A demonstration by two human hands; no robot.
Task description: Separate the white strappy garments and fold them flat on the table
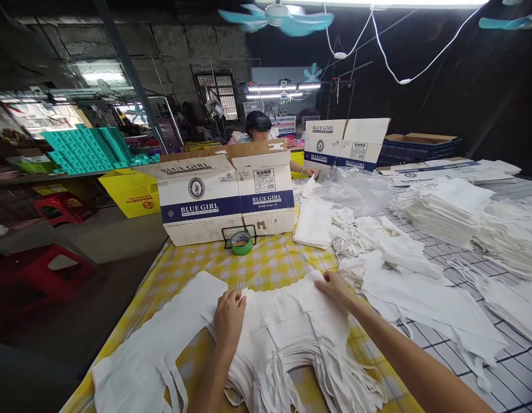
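A thick stack of white cloth pieces with hanging straps lies in front of me on the yellow checked tablecloth. At the top piece's upper left corner, my left hand is closed with the edge pinched in its fingers. My right hand pinches the upper right corner of the same piece. Between the hands the cloth's wavy upper edge lies spread out. Left of the stack, a separate white cloth piece with straps lies flat, close to my left hand.
A roll of green tape sits before an open cardboard box. On the right are loose white cloth pieces, a tall cloth pile and clear plastic. Across the table, a person's hand shows. Red stools stand left.
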